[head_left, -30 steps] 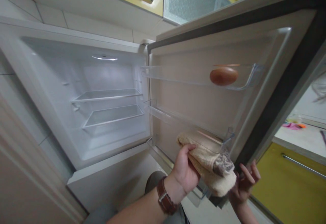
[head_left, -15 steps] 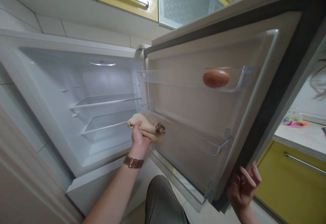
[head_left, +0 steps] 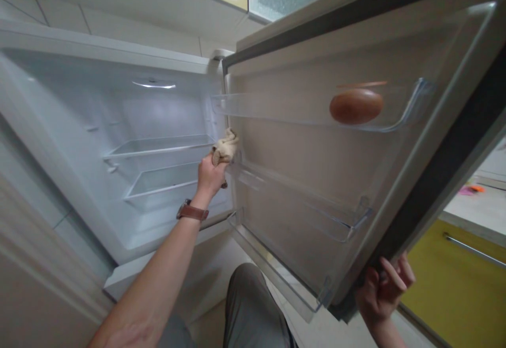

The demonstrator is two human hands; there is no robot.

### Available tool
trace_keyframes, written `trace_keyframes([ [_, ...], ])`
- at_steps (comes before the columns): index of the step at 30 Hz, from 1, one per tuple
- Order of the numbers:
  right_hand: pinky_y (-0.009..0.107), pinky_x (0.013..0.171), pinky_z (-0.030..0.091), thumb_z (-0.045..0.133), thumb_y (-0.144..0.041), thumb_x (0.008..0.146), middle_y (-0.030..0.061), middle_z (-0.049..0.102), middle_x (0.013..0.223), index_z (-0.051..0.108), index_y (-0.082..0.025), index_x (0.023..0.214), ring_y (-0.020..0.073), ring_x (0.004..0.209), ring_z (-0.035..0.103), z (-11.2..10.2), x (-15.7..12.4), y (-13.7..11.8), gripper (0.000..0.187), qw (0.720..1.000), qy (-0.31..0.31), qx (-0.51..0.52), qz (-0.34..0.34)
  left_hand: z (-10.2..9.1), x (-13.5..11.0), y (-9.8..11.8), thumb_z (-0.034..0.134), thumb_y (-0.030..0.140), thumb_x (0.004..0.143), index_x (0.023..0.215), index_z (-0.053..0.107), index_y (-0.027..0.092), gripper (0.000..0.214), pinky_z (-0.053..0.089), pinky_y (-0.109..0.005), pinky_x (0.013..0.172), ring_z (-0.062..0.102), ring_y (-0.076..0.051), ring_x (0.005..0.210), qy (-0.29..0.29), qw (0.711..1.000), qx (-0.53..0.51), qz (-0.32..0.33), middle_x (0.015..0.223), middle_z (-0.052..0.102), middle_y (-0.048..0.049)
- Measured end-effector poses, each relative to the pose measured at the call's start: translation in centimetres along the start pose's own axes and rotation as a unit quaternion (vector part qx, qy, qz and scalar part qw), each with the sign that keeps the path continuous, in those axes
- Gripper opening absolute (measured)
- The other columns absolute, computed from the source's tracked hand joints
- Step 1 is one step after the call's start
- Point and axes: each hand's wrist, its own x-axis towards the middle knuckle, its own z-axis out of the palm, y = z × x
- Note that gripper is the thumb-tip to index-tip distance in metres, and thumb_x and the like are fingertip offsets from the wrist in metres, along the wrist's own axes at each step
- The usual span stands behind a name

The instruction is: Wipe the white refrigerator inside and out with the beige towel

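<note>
My left hand (head_left: 209, 175), with a brown watch on its wrist, is closed on a beige cloth (head_left: 225, 147) and holds it against the hinge side of the open fridge door (head_left: 316, 163), just above the middle door shelf (head_left: 300, 200). My right hand (head_left: 381, 290) grips the door's lower outer edge, fingers curled round it. A brown egg (head_left: 356, 106) lies in the clear top door shelf (head_left: 276, 117).
The fridge compartment (head_left: 118, 142) stands open with two glass shelves (head_left: 162, 147) and a lit lamp. Yellow cabinets hang above and stand at the lower right (head_left: 454, 279). A counter (head_left: 478, 205) with small coloured items lies at the right. My knee shows below.
My left hand carried the cloth from the outer end of the middle door shelf leftward along it, then up to the hinge side. My right hand stayed on the door edge.
</note>
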Motion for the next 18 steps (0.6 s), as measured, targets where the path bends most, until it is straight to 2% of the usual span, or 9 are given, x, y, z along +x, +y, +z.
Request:
trace_keyframes([
  [2,0.075,0.120,0.025,0.062,-0.012,0.091,0.0135,0.042,0.158,0.058,-0.025,0.130,0.0374,0.155,0.036,0.0,0.0,0.0,0.041,1.000,0.000,-0.004,0.001,0.0,-1.1,0.8,0.063,0.036,0.084,0.117,0.075,0.015,0.041,0.052,-0.041,0.107,0.070,-0.030,0.113,-0.007,0.997,0.044,0.065,0.116,0.077,-0.0115],
  [4,0.075,0.120,0.026,0.062,-0.014,0.092,0.0135,0.041,0.158,0.057,-0.025,0.131,0.0378,0.154,0.037,0.0,-0.1,0.2,0.040,1.000,-0.001,-0.006,0.008,0.2,-2.6,1.4,0.060,0.036,0.089,0.129,0.070,0.015,0.047,0.048,-0.043,0.114,0.066,-0.031,0.124,0.010,0.993,0.065,0.099,0.128,0.073,-0.0133],
  [7,0.077,0.120,0.025,0.062,-0.017,0.092,0.0133,0.039,0.158,0.056,-0.025,0.131,0.0389,0.154,0.036,0.0,-0.3,0.6,0.040,1.000,-0.003,-0.002,0.023,1.3,-5.1,2.4,0.055,0.042,0.096,0.139,0.065,0.016,0.051,0.041,-0.045,0.122,0.059,-0.030,0.137,0.026,0.986,0.079,0.146,0.142,0.066,-0.0148],
  [9,0.078,0.119,0.024,0.063,-0.017,0.092,0.0134,0.040,0.157,0.056,-0.025,0.131,0.0394,0.154,0.036,0.0,-0.4,0.7,0.040,1.000,-0.006,-0.003,0.024,2.3,-6.9,3.5,0.050,0.047,0.101,0.143,0.062,0.016,0.054,0.034,-0.046,0.127,0.053,-0.029,0.145,0.022,0.975,0.071,0.208,0.148,0.062,-0.0157],
  [12,0.078,0.119,0.023,0.062,-0.018,0.093,0.0140,0.040,0.156,0.055,-0.025,0.129,0.0392,0.153,0.036,0.0,-0.3,0.7,0.038,1.000,-0.010,-0.009,0.023,3.4,-9.9,6.1,0.040,0.046,0.107,0.153,0.053,0.015,0.056,0.018,-0.051,0.133,0.045,-0.028,0.152,-0.004,0.949,0.045,0.312,0.149,0.061,-0.0167],
  [15,0.078,0.119,0.023,0.061,-0.020,0.094,0.0146,0.039,0.157,0.055,-0.024,0.128,0.0396,0.153,0.035,0.0,-0.4,0.7,0.035,0.999,-0.011,-0.014,0.033,4.0,-13.0,9.5,0.034,0.038,0.109,0.160,0.042,0.015,0.057,0.007,-0.055,0.134,0.034,-0.028,0.158,-0.049,0.922,0.044,0.381,0.155,0.055,-0.0169],
  [18,0.075,0.117,0.027,0.059,-0.027,0.094,0.0153,0.039,0.156,0.055,-0.024,0.127,0.0399,0.151,0.037,-0.1,-0.8,0.9,0.033,0.998,-0.018,-0.030,0.050,4.6,-15.6,13.1,0.031,0.027,0.108,0.157,0.048,0.011,0.054,0.006,-0.057,0.135,0.029,-0.027,0.160,-0.078,0.895,0.050,0.436,0.156,0.054,-0.0175],
])
